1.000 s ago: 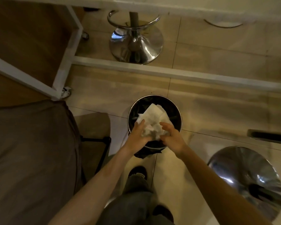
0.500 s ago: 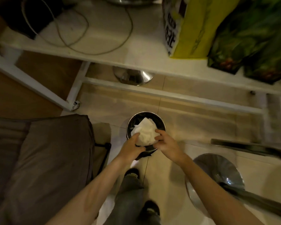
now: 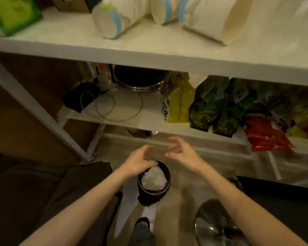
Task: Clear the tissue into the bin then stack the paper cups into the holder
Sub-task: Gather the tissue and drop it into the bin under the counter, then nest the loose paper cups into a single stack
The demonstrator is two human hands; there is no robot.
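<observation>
Sitting crumpled inside the bin (image 3: 154,190), the tissue (image 3: 154,179) is lying free while left hand (image 3: 138,163) and right hand (image 3: 182,155) are hovering empty above its rim, fingers spread, open floor around.

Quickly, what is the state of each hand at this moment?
Left hand: open, fingers loosely curled, holding nothing; the tissue lies in the bin.
Right hand: open, fingers spread, holding nothing.

Head view, downward over shelves (image 3: 149,55)
</observation>
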